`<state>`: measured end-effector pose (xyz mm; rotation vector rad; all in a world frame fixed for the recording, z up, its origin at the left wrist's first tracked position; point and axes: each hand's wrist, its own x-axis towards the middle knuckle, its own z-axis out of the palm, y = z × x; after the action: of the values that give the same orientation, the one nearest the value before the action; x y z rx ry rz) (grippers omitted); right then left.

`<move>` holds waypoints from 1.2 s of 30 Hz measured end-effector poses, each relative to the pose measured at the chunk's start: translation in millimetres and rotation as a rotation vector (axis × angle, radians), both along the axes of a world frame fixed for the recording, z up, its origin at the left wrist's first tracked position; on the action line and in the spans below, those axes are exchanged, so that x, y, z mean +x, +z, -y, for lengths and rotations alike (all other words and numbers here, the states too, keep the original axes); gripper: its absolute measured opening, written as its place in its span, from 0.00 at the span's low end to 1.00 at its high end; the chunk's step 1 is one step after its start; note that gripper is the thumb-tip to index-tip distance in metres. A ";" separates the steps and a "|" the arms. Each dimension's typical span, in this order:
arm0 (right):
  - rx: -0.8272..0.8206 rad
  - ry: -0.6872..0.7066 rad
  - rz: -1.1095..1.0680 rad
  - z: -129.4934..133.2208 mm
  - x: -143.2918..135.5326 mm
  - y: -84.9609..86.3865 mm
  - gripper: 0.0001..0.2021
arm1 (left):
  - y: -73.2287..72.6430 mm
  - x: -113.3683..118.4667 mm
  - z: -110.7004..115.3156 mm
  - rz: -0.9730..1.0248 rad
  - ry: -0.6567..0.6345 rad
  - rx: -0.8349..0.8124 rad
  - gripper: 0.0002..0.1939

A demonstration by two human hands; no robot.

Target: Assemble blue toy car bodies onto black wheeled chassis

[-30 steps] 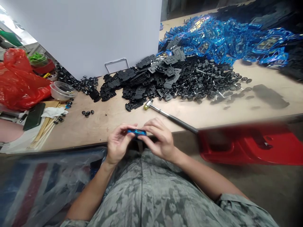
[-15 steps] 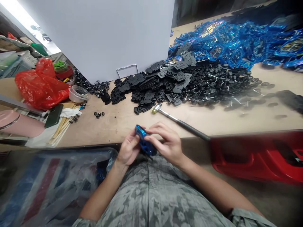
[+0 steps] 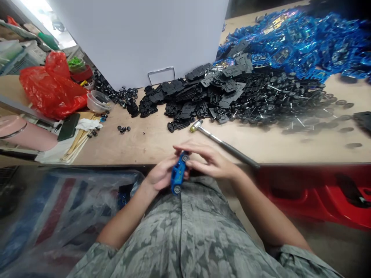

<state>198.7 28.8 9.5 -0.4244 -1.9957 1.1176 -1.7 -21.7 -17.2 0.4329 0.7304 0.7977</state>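
A blue toy car (image 3: 179, 173) is held on its side above my lap, its wheels facing right. My left hand (image 3: 162, 172) is closed around it from the left; part of its fingers is hidden behind the car. From the right, my right hand (image 3: 210, 160) has its thumb on the upper wheel and its fingers over the car's top end. Beyond my hands a small hammer (image 3: 223, 143) lies on the wooden table (image 3: 150, 148), its handle end reaching the front edge.
Black chassis plates (image 3: 185, 102) and wheel axles (image 3: 278, 100) lie heaped at the back, with blue car bodies (image 3: 307, 46) behind. At left are a red plastic bag (image 3: 52, 90), a clear tub (image 3: 97, 102) and a pink bottle (image 3: 27, 133). Below right sits a red plastic stool (image 3: 301, 193).
The toy car has turned so its wheeled side now shows. My right hand has shifted with its thumb to the wheel. The whole view has tilted slightly.
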 end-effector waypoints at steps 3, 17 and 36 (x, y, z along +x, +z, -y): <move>0.015 0.071 0.059 -11.6 9.8 -0.8 0.19 | 4.3 -0.2 -5.1 -0.027 -0.069 -0.021 0.16; -0.057 -0.506 -0.227 10.9 -15.6 -32.2 0.10 | 6.7 -18.2 5.3 -0.372 0.353 0.470 0.25; 0.000 -0.377 -0.179 20.0 -20.4 -25.1 0.35 | 11.0 -16.9 4.2 -0.619 0.495 0.749 0.20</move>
<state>178.2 8.8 -15.6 -0.6467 -1.6736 0.8852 -18.5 -25.9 -6.2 1.2410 1.1233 1.4364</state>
